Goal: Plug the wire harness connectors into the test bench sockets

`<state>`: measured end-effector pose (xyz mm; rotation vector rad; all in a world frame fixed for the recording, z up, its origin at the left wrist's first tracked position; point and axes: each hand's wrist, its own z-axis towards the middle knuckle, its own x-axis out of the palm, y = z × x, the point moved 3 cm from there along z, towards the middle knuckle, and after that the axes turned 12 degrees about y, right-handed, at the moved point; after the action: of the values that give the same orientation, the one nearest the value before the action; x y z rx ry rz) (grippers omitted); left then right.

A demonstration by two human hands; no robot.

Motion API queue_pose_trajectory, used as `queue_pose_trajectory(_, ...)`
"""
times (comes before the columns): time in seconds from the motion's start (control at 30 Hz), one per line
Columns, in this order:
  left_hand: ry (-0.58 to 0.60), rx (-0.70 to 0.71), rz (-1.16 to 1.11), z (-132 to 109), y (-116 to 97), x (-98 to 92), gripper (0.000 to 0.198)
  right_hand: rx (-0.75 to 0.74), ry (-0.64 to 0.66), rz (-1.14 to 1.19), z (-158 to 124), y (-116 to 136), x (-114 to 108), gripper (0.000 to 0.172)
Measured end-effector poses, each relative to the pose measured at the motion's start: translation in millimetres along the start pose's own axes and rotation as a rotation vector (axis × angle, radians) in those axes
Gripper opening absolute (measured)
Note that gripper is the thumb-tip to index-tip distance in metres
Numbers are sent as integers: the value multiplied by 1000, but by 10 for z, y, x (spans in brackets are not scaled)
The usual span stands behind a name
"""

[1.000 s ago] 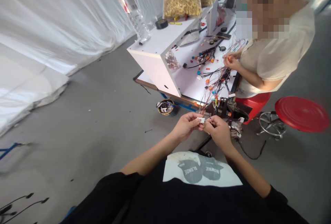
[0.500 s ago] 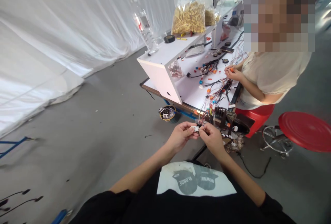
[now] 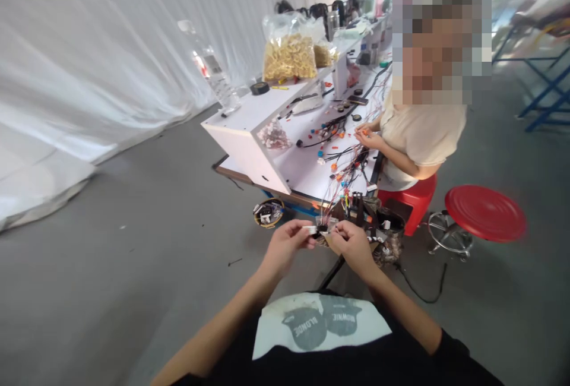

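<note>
A: Nearest first. What sits closest to the camera?

B: A black shirt with a white printed panel (image 3: 320,329), both forearms running out from it.

A: And the hands?

B: Left hand (image 3: 285,247) and right hand (image 3: 354,246) meet in front of the chest, above the grey floor (image 3: 133,243). The left pinches a small white connector (image 3: 310,230) between thumb and fingertips, so that grip is closed on it. The right hand's fingers are pinched narrow just beside the connector, at its right end. Whether they hold a wire there is too small to tell.

A: So the connector is where?

B: In the air between the two hands, held by the left, just short of the near end of the bench.

A: Beyond the hands?

B: A tangle of coloured wires (image 3: 345,178) spills over the near edge of the white workbench (image 3: 303,166). Below that edge, on the floor, sits a small round tub of parts (image 3: 268,212). To the right stand a red plastic stool (image 3: 412,199), occupied, and an empty red round stool (image 3: 485,212) on a metal base. A black cable (image 3: 423,291) loops across the floor near them.

A: Someone else there?

B: A person in a pale shirt (image 3: 423,136) sits at the bench, hands (image 3: 367,135) on small orange pieces among the wires.

A: Farther back?

B: On the raised shelf of the bench: a clear water bottle (image 3: 209,68), tilted in this view, a roll of black tape (image 3: 259,87), and a bag of yellowish parts (image 3: 289,47). White sheeting (image 3: 89,77) hangs behind.
</note>
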<state>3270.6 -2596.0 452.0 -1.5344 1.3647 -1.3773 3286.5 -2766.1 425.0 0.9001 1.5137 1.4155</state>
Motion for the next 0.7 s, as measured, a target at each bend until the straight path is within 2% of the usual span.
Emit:
queue_pose_trajectory(0.07, -60, 23, -6, 55, -88, -74, 28, 35, -60, 118, -41, 7, -145, 22)
queue_pose_trajectory(0.17, -43, -22, -106, 159, -171, -69, 23, 63, -97, 318, -110, -11, -288, 21)
queue_pose_trajectory(0.27, -4, -90, -224, 225, -163, 45, 20, 58, -118, 483, -195, -49, -348, 20)
queue_pose_trajectory(0.43, -38, -157, -298, 305, -110, 185, 17, 71, -156, 652, -356, -66, -455, 19)
queue_pose_trajectory(0.63, -119, -236, -256, 364, -40, 406, 20, 75, -354, 767, -714, -112, -780, 18)
queue_pose_trajectory(0.7, -176, -317, -179, 390, -32, 479, 22, 93, -407, 807, -856, -133, -869, 15)
